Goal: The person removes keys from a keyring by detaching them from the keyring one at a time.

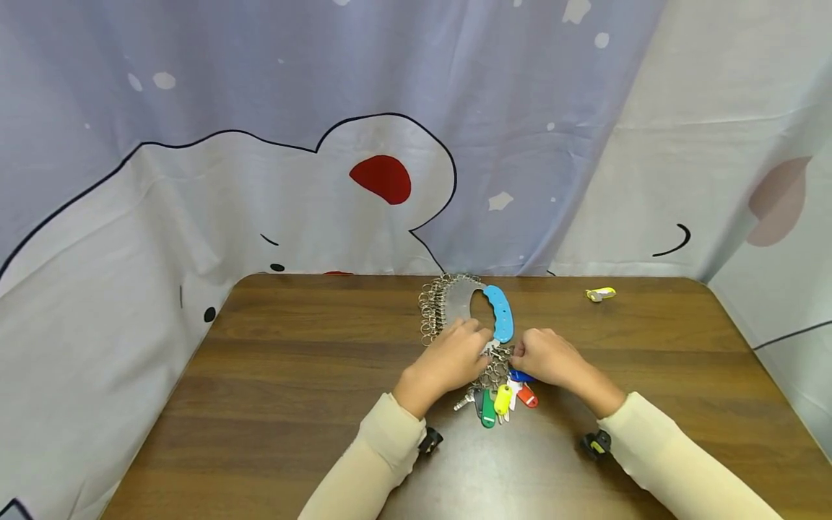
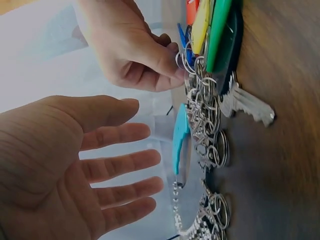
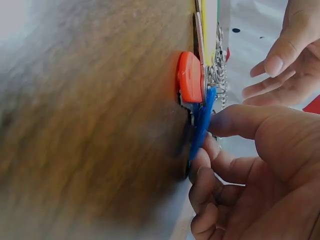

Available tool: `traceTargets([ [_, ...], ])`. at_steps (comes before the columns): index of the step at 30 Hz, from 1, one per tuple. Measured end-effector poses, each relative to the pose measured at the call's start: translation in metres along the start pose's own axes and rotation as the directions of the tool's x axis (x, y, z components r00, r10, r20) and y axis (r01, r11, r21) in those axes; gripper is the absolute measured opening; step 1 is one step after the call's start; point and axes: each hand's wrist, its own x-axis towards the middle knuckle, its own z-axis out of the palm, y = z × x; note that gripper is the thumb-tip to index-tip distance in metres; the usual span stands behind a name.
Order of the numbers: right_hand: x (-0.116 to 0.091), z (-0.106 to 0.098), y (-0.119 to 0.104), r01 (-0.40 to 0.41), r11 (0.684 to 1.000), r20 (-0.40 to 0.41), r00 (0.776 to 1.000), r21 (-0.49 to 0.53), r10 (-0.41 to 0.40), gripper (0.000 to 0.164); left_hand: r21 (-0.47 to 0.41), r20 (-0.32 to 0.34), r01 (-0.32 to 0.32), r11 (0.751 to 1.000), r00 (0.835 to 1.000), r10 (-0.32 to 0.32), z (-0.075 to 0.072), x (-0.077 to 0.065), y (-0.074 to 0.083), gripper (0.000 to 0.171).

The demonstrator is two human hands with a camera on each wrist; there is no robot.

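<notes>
A curved metal key holder (image 1: 460,296) with a blue handle (image 1: 499,314) lies on the table, small metal rings hooked all round its edge. At its near end hang keys with green (image 1: 488,410), yellow (image 1: 503,399), red (image 1: 528,396), black and blue tags. My right hand (image 3: 270,155) pinches the blue key tag (image 3: 204,122) between thumb and fingers, beside the rings. Over the near-left part of the holder is my left hand (image 2: 80,165), its fingers stretched out with nothing in them. A loose silver key (image 2: 250,106) sticks out from the black tag.
One more key with a yellow tag (image 1: 600,294) lies at the back right of the brown wooden table (image 1: 312,375). Behind the table hangs a printed curtain (image 1: 260,202). Small black cameras (image 1: 429,440) are worn under both wrists.
</notes>
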Motion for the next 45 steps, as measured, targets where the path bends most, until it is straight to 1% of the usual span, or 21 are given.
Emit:
traceTargets([
  [5, 0.002, 0.0, -0.004, 0.01, 0.999, 0.001, 1.0, -0.03, -0.01, 0.032, -0.019, 0.0, 0.007, 1.0, 1.0, -0.007, 0.001, 0.002, 0.001, 0.03],
  [9, 0.003, 0.001, -0.004, 0.019, 0.999, 0.002, 1.0, -0.033, -0.019, 0.034, -0.021, 0.001, 0.012, 1.0, 1.0, -0.012, 0.002, 0.004, 0.002, 0.029],
  [14, 0.004, 0.003, -0.002, 0.006, 1.0, -0.003, 1.0, -0.001, -0.006, 0.031, -0.045, 0.0, 0.027, 0.999, 1.0, -0.027, 0.003, 0.007, 0.004, 0.026],
  [17, 0.005, 0.002, 0.0, 0.009, 0.999, -0.025, 1.0, 0.031, -0.008, 0.024, -0.071, -0.01, 0.03, 0.997, 0.999, -0.031, 0.004, 0.01, 0.003, 0.025],
  [19, 0.005, 0.002, 0.001, 0.022, 0.998, -0.047, 0.999, 0.05, -0.019, 0.018, -0.091, -0.01, 0.031, 0.995, 0.999, -0.032, 0.005, 0.011, 0.003, 0.025],
  [22, 0.005, 0.001, 0.002, 0.068, 0.994, -0.081, 0.995, 0.084, -0.061, 0.01, -0.13, -0.008, 0.026, 0.991, 1.0, -0.027, 0.007, 0.015, 0.002, 0.028],
  [26, 0.003, -0.001, 0.003, 0.141, 0.98, -0.114, 0.985, 0.137, -0.126, 0.007, -0.199, -0.023, 0.013, 0.98, 1.0, -0.018, 0.012, 0.023, 0.001, 0.034],
  [30, 0.002, -0.003, 0.005, 0.173, 0.969, -0.118, 0.981, 0.175, -0.154, 0.006, -0.241, -0.028, 0.008, 0.971, 0.999, -0.015, 0.02, 0.033, 0.0, 0.033],
  [33, 0.002, -0.002, 0.006, 0.181, 0.963, -0.113, 0.98, 0.198, -0.161, 0.007, -0.251, -0.016, 0.02, 0.968, 1.0, -0.025, 0.026, 0.039, 0.0, 0.028],
  [35, 0.003, -0.002, 0.008, 0.186, 0.957, -0.118, 0.979, 0.221, -0.163, 0.007, -0.248, -0.011, 0.027, 0.968, 0.999, -0.03, 0.031, 0.043, -0.001, 0.019],
  [38, 0.003, -0.003, 0.009, 0.206, 0.945, -0.147, 0.974, 0.255, -0.173, 0.008, -0.271, -0.019, 0.034, 0.962, 0.999, -0.041, 0.036, 0.045, -0.001, 0.006],
  [41, 0.003, -0.004, 0.009, 0.22, 0.934, -0.17, 0.969, 0.281, -0.178, 0.009, -0.311, -0.05, 0.047, 0.949, 0.997, -0.065, 0.038, 0.047, -0.002, 0.007],
  [45, 0.004, -0.003, 0.01, 0.22, 0.928, -0.166, 0.97, 0.3, -0.176, 0.013, -0.355, -0.094, 0.058, 0.933, 0.991, -0.097, 0.038, 0.046, -0.003, 0.006],
])
